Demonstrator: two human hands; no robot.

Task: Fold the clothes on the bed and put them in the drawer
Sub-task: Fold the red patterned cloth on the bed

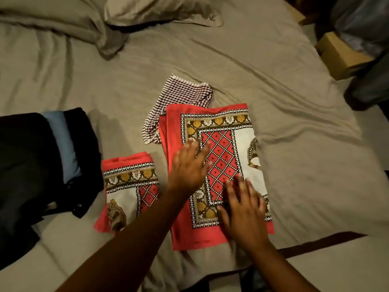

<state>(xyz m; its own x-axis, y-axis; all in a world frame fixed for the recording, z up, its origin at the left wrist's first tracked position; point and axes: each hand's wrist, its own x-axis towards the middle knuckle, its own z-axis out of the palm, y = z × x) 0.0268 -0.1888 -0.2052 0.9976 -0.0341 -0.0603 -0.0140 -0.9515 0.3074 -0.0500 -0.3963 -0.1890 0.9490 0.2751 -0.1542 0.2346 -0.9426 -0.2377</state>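
Note:
A red patterned cloth (223, 131), folded into a rectangle, lies flat on the bed in the middle. My left hand (189, 165) rests on its left part with the fingers spread flat. My right hand (244, 209) presses its lower right part, fingers straight; both hands are blurred. A smaller folded cloth of the same red pattern (130, 186) lies to the left. A crumpled maroon-and-white checked cloth (179, 102) sits just behind the large cloth, partly under it. No drawer is in view.
A stack of dark and blue folded clothes (52, 161) lies at the left edge. Grey bed sheet (294, 144) covers the bed, with a pillow (160, 9) and rumpled cover at the back. A cardboard box (339, 60) stands off the bed at the right.

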